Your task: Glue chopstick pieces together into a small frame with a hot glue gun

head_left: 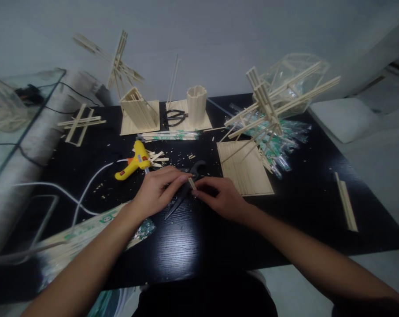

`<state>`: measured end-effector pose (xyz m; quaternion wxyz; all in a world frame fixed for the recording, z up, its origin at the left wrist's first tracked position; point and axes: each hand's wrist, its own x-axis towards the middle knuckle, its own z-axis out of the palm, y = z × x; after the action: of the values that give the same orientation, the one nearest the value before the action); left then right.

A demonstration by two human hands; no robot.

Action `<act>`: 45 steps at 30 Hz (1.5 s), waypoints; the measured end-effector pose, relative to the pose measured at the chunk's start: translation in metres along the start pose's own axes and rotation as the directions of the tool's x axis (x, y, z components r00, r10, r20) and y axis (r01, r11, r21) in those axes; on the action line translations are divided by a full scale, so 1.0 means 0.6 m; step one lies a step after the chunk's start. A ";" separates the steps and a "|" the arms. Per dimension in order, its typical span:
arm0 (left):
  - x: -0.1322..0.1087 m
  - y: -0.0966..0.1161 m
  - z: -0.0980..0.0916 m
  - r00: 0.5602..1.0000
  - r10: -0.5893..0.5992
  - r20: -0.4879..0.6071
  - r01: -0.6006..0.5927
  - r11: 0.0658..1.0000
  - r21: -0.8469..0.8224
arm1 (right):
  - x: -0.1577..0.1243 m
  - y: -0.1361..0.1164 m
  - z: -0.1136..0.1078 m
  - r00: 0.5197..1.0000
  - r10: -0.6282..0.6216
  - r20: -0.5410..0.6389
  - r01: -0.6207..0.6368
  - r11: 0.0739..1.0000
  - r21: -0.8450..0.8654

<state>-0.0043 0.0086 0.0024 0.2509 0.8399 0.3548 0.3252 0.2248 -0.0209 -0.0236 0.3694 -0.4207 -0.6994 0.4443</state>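
Note:
My left hand (158,189) and my right hand (222,196) meet over the middle of the black table. Between their fingertips is a short piece of wooden stick (192,182), pinched from both sides. Just beneath my hands lies a pair of dark cutters (178,205), partly covered by my fingers. A yellow glue gun (135,164) rests on its side beyond my left hand, close to some cut stick pieces (158,159). Past my right hand is a flat panel of joined sticks (244,169), with a windmill-like stick frame (267,103) standing over it.
At the back stand a square stick tower (138,110) and a round stick cup (197,105), with black-handled scissors (175,117) beside the cup. Plastic-wrapped sticks (94,229) lie under my left forearm. A white cable (87,193) crosses the left side. Loose sticks (346,204) lie far right.

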 end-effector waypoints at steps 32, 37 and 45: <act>0.047 0.009 -0.029 0.882 -0.386 0.271 0.034 0.626 0.779 | 0.020 0.012 -0.005 0.968 0.123 -0.219 -0.032 0.925 0.378; 0.064 0.017 -0.012 0.874 -0.439 0.210 0.111 0.602 0.791 | 0.020 0.014 -0.004 0.965 0.141 -0.222 -0.043 0.917 0.396; 0.099 0.021 0.024 0.871 -0.475 0.127 0.225 0.615 0.756 | 0.017 0.017 0.000 0.971 0.158 -0.181 -0.078 0.920 0.385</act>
<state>0.0435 0.0427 0.0230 0.0141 0.8227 0.5673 -0.0349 0.2239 -0.0088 -0.0319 0.4868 -0.4281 -0.5321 0.5447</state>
